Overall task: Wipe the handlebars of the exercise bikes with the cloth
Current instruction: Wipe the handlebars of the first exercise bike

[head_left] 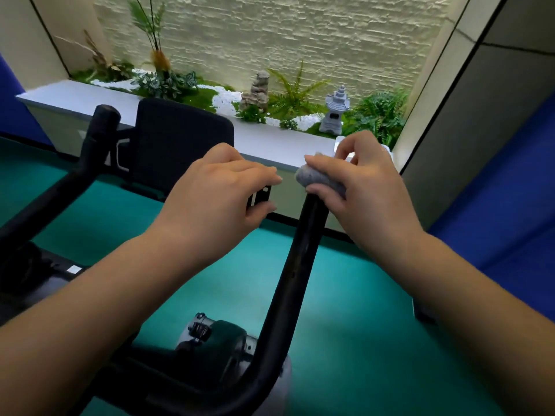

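Two bare hands work at the right handlebar [300, 253] of a black exercise bike. The right hand [363, 187] sits on the upper end of that bar, its fingers [322, 165] curled round a grey cloth [315, 177] and pressing it onto the bar tip. The cloth is bunched into a small roll, wrapped over the bar's end, with the thumb below it against the black tube. The left hand [216, 193] hovers just left of the bar tip, apart from the cloth, its fingers loosely curved and holding nothing. Further left of the bar stand the bike's dark console [180, 139] and the left handlebar [96, 133], untouched. Below the bar lies a green floor [345, 310]. Beyond the bar tip runs a grey ledge [270, 139] carrying ferns, white pebbles and a small stone pagoda [335, 111], backed by a pale textured wall [300, 34].
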### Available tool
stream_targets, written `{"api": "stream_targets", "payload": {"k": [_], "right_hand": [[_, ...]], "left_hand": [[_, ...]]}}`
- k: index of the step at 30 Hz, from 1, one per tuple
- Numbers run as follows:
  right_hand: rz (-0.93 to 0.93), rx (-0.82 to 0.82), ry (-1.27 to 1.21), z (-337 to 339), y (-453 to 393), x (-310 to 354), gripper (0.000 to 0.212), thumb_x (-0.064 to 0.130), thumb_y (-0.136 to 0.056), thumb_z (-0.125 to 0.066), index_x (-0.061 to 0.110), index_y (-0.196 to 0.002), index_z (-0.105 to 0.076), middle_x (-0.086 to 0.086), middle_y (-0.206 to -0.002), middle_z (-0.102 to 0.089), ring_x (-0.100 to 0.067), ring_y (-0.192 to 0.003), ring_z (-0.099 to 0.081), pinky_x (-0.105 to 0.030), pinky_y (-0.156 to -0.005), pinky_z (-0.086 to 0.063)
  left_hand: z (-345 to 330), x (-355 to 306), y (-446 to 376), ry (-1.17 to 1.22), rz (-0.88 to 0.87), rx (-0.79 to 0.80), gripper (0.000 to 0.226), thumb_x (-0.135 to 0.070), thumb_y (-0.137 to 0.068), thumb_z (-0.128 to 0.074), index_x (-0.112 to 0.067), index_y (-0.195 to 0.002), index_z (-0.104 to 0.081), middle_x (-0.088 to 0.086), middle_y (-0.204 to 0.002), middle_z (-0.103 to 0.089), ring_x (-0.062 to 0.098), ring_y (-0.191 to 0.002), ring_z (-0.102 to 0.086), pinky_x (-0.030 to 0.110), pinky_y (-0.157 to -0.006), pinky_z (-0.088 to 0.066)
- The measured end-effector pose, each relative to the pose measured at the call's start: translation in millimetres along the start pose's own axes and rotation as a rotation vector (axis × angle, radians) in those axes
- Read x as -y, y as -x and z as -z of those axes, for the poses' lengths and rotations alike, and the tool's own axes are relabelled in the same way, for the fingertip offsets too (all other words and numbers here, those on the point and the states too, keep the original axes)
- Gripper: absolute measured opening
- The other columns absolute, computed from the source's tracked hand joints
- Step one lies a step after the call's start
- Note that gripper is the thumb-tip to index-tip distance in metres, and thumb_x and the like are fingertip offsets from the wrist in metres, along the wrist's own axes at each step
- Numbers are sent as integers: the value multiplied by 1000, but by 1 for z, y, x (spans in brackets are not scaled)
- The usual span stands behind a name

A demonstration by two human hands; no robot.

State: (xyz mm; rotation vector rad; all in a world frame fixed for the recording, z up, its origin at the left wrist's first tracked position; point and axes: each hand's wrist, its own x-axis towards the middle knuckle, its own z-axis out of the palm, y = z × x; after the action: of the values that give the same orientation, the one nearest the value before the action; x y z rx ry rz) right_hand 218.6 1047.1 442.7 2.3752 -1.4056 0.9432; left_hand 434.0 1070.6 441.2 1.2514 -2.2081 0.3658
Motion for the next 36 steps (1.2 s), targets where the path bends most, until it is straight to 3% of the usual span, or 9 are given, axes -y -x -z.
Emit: {"api": "stream_targets", "payload": {"k": [6, 12, 16, 18, 21, 24, 29, 36], "right_hand": [[70, 153, 120, -2, 13, 29, 20, 26, -81, -71, 14, -97, -71, -8, -95, -47, -31, -85, -48, -40, -62, -50], [12, 169, 172, 0, -15, 23, 33, 30, -81, -72, 13, -110, -69, -10, -105, -55, -33, -94, -51, -43, -71, -50], [60, 258, 153, -8, 18, 46, 21, 33, -84, -58, 18, -92, -70, -2, -94, -57, -25, -85, -49, -38, -59, -48], [56, 235, 216, -7, 11, 44, 17, 34, -84, -63, 22, -91, -72, 1, -90, -60, -25, -81, -49, -30, -55, -42], [16, 173, 319, -2, -18, 36, 13, 33, -86, -67, 25, -93, -74, 2, -92, -61, -27, -83, -48, -28, -55, -33], [-1, 221, 359, -5, -19, 40, 14, 32, -88, -64, 25, -96, -74, 2, -94, -59, -27, -87, -46, -31, -56, -39], [16, 225, 206, -12, -2, 43, 10, 27, -84, -69, 20, -90, -74, -1, -88, -60, -27, -80, -46, -40, -57, -49], [-18, -8, 42, -16, 6, 25, 23, 26, -84, -70, 14, -104, -74, -7, -93, -62, -32, -84, -53, -35, -71, -44]], "left_hand": [[-7, 10, 6, 9, -105, -17, 44, -28, -77, -76, -13, -117, -67, 4, -119, -66, 29, -97, -56, 42, -83, -51], [-6, 16, 4, -4, -163, -35, 48, -33, -76, -75, -9, -117, -67, 5, -112, -69, 29, -96, -57, 40, -82, -50], [-8, 19, 2, -4, -174, -58, 42, -35, -79, -68, -12, -114, -69, 1, -111, -70, 27, -96, -55, 35, -82, -44], [-7, 20, 2, -2, -164, -57, 44, -40, -79, -64, -16, -115, -69, -2, -112, -69, 26, -98, -55, 38, -80, -47], [-6, 20, 5, -22, -134, -61, 45, -45, -78, -62, -21, -116, -69, -7, -114, -68, 26, -100, -53, 38, -77, -41], [-6, 18, 7, -30, -111, -64, 46, -46, -78, -61, -23, -118, -68, -8, -116, -67, 25, -96, -53, 35, -74, -35], [-8, 17, 6, -8, -98, -62, 44, -45, -78, -60, -22, -116, -68, -8, -114, -68, 25, -93, -53, 35, -73, -37], [-11, 14, 4, 14, -76, -57, 41, -42, -82, -56, -21, -115, -69, -7, -112, -68, 25, -93, -55, 35, -72, -39]]}}
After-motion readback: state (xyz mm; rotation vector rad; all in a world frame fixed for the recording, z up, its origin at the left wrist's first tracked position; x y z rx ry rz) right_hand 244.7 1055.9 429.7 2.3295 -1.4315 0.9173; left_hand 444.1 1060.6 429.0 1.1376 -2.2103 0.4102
